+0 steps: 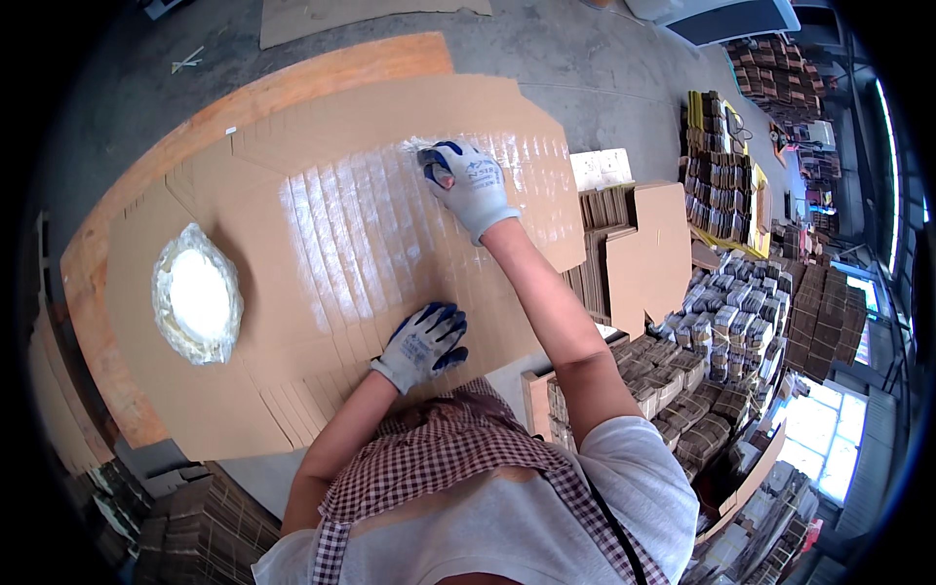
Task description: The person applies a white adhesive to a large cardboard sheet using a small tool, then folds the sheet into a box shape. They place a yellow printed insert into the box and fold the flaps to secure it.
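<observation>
While anything inside the curled, blue-and-white-gloved right hand [465, 183] stays hidden, blue-and-white-gloved left hand [423, 346] apart, loosely opened, both on glossy-streaked brown cardboard sheets [268, 341], orange-brown wooden board [331, 78] beneath, grey concrete floor [585, 88], distant brown stacks [824, 317] indistinct

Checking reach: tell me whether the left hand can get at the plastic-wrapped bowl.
Likely yes: nothing stands on the cardboard between the left hand and the plastic-wrapped bowl, though reaching it may take a stretch leftward.
</observation>
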`<state>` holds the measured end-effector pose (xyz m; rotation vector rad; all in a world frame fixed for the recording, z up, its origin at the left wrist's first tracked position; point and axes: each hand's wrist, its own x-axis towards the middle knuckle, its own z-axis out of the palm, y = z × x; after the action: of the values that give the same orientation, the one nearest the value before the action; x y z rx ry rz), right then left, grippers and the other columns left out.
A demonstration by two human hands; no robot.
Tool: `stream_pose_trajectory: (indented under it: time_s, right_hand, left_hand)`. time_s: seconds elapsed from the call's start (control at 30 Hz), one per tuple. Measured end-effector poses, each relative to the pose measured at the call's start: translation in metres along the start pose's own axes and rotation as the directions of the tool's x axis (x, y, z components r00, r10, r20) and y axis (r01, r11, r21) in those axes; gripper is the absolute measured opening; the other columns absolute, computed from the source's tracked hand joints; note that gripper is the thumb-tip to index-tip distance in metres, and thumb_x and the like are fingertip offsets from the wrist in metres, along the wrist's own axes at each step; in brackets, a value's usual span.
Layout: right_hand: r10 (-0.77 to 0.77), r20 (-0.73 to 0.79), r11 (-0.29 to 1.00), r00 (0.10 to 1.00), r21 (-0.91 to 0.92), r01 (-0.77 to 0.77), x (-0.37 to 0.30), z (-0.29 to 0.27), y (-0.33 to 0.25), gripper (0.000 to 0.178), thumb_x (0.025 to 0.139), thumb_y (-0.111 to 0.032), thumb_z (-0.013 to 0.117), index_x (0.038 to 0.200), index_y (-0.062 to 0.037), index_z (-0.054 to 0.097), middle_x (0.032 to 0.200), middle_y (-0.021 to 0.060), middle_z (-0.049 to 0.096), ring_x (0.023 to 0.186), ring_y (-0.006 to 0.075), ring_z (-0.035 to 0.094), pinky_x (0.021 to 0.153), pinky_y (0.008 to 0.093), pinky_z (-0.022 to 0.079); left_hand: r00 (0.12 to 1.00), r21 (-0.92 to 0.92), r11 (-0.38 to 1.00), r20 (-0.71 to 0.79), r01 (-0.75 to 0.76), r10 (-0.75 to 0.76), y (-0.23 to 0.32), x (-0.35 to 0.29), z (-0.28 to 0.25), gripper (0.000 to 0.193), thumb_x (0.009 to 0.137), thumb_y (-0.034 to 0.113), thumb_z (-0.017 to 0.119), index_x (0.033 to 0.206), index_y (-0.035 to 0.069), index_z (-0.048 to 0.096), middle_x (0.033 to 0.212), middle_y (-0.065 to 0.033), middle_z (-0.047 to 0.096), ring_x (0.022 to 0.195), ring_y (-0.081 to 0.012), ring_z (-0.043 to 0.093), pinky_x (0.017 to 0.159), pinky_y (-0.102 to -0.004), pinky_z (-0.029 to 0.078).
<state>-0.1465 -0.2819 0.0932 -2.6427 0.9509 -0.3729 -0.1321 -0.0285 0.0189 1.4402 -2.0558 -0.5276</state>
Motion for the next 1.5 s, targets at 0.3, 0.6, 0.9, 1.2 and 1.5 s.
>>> stream_pose_trajectory:
  time_s: [0.3, 0.6, 0.9, 1.2, 1.5]
  right_hand:
    - [0.679, 0.204, 0.06, 0.706, 0.942, -0.33, -0.062, -0.026, 0.09, 0.027, 0.084, -0.005, 0.069, 0.11, -0.0013, 0.067, 0.098, 0.0084, 0.069, 0.08, 0.0165, 0.066, 0.073, 0.0291, 0.056]
    - [0.676, -0.129, 0.475, 0.725, 0.829, -0.295, -0.022, -0.022, 0.047, 0.031, 0.08, -0.015, 0.075, 0.106, -0.0018, 0.065, 0.09, 0.0059, 0.068, 0.077, 0.0139, 0.062, 0.072, 0.0296, 0.05]
    - [0.518, -0.441, 0.855, 0.733, 0.236, -0.462, -0.004, -0.018, 0.112, 0.035, 0.078, -0.025, 0.075, 0.107, -0.0073, 0.063, 0.101, 0.0125, 0.064, 0.091, 0.0303, 0.064, 0.081, 0.0381, 0.05]
    - [0.494, -0.374, 0.868, 0.785, 0.159, -0.471, 0.003, -0.021, 0.131, 0.036, 0.079, -0.032, 0.073, 0.106, -0.0094, 0.064, 0.102, 0.0113, 0.063, 0.091, 0.0319, 0.064, 0.081, 0.0409, 0.05]
    - [0.54, -0.32, 0.841, 0.778, 0.174, -0.512, 0.01, -0.036, 0.131, 0.04, 0.079, -0.037, 0.072, 0.106, -0.008, 0.064, 0.106, 0.0137, 0.064, 0.098, 0.0319, 0.063, 0.085, 0.0401, 0.049]
  left_hand:
    - [0.998, -0.088, 0.996, 0.056, 0.029, -0.024, 0.014, 0.011, -0.01, 0.047, 0.088, 0.041, 0.059, 0.118, 0.006, 0.061, 0.125, -0.0113, 0.059, 0.121, -0.0302, 0.051, 0.106, -0.0453, 0.038]
    - [0.977, 0.044, 0.998, 0.212, -0.046, 0.036, 0.013, 0.042, 0.025, 0.057, 0.093, 0.052, 0.047, 0.127, 0.007, 0.057, 0.137, -0.0124, 0.051, 0.133, -0.0302, 0.04, 0.116, -0.0463, 0.023]
    - [0.99, 0.01, 1.0, 0.141, -0.03, 0.028, 0.012, 0.046, 0.028, 0.05, 0.091, 0.048, 0.052, 0.119, 0.007, 0.06, 0.13, -0.0112, 0.054, 0.127, -0.0285, 0.045, 0.112, -0.044, 0.03]
    - [0.99, 0.008, 1.0, 0.137, -0.024, 0.022, 0.014, 0.048, 0.026, 0.046, 0.091, 0.044, 0.054, 0.118, 0.007, 0.061, 0.128, -0.0109, 0.056, 0.125, -0.0286, 0.047, 0.111, -0.0439, 0.032]
    - [0.991, -0.01, 1.0, 0.13, -0.008, 0.009, 0.014, 0.052, 0.022, 0.044, 0.091, 0.042, 0.055, 0.117, 0.007, 0.061, 0.127, -0.0101, 0.057, 0.124, -0.0286, 0.049, 0.109, -0.0442, 0.035]
